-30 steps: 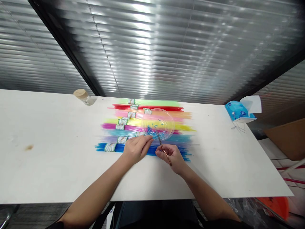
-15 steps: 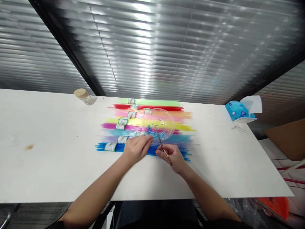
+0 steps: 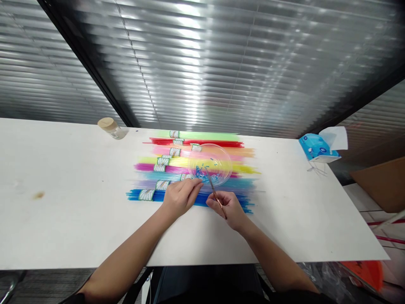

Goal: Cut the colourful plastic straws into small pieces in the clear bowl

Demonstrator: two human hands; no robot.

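My right hand point(image 3: 228, 207) is closed round the handles of a pair of scissors point(image 3: 212, 185), whose blades reach over a clear round plastic bowl point(image 3: 228, 157). Small blue cut pieces point(image 3: 199, 172) lie in the bowl, mostly at its near left side. At the bowl's near rim, the thumb and fingers of my left hand point(image 3: 182, 196) are pinched together; what they hold is too small to name. Under the bowl and both hands lie bundles of thin plastic straws in many colours, the dark blue bundle point(image 3: 134, 194) nearest me. Paper bands wrap the bundles.
A jar with a beige lid point(image 3: 111, 128) leans or lies at the back left of the white table point(image 3: 79, 202). At the back right is a blue tissue pack point(image 3: 318, 147). Blinds point(image 3: 221, 63) rise behind the table. A red-orange basin point(image 3: 367, 274) is on the floor.
The scissors' blades have shifted slightly in my right hand. My left hand stays pinched at the bowl's rim, almost unmoved.
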